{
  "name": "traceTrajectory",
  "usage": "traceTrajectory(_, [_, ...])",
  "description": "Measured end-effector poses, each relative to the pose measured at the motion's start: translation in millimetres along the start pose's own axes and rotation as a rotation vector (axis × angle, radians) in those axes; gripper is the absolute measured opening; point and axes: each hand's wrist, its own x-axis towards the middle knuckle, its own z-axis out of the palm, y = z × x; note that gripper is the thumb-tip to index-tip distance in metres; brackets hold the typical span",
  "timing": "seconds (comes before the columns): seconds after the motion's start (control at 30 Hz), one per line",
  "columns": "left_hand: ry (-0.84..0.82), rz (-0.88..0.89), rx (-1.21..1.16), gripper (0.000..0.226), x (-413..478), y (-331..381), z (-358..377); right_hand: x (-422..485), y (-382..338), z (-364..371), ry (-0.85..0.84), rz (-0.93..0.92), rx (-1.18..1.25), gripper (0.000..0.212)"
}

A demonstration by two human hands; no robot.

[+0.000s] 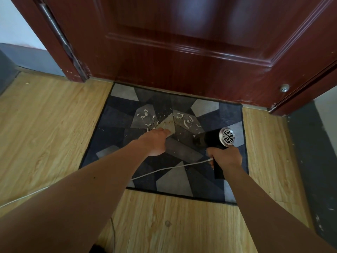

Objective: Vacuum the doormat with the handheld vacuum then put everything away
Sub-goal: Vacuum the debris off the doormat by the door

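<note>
The doormat (116,115), patterned in grey and dark blue shapes, lies on the wood floor against the door. White shreds (186,120) and dark specks (160,115) are scattered over its middle. My right hand (225,157) grips the handle of the black handheld vacuum (209,138), whose round silver vent faces up. The vacuum's body points left over the mat, just short of the debris. My left hand (156,141) rests palm down on the mat beside the vacuum, its fingertips at the edge of the debris. A white cable (169,168) runs from the handle leftward.
The dark red door (182,52) stands shut right behind the mat, with a doorstop (284,88) low on the right. Its frame (60,42) and a grey skirting are at the left. A dark wall strip (310,161) borders the floor on the right. The cable trails across the floor (36,125).
</note>
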Motion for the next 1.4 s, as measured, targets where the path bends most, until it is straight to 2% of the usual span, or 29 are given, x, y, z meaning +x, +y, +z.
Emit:
traceTrajectory(0.3, [0.000,-0.009,-0.016,0.059,2.8,-3.2,2.2,0.5,-5.1,5.6,-0.005,-0.012,-0.004,0.039])
traceTrajectory(0.63, [0.005,-0.008,-0.028,0.059,7.2,-4.8,3.8,0.1,-13.5,13.0,-0.004,-0.018,0.048,0.028])
traceTrajectory(0.8, [-0.003,-0.012,-0.026,0.057,10.0,-7.9,5.9,-1.7,-19.0,15.7,-0.032,-0.017,0.078,0.035])
traceTrajectory(1.0, [-0.013,-0.019,-0.027,0.057,14.0,-12.6,9.0,-2.7,-25.4,21.7,-0.038,-0.057,0.088,0.017])
traceTrajectory(1.13, [-0.020,-0.021,-0.037,0.053,16.1,-16.1,10.8,-3.1,-30.1,27.2,-0.032,-0.074,0.079,0.020])
traceTrajectory(1.4, [-0.024,-0.025,-0.042,0.054,18.2,-19.4,11.0,-3.8,-35.8,32.7,-0.019,-0.069,0.071,0.013])
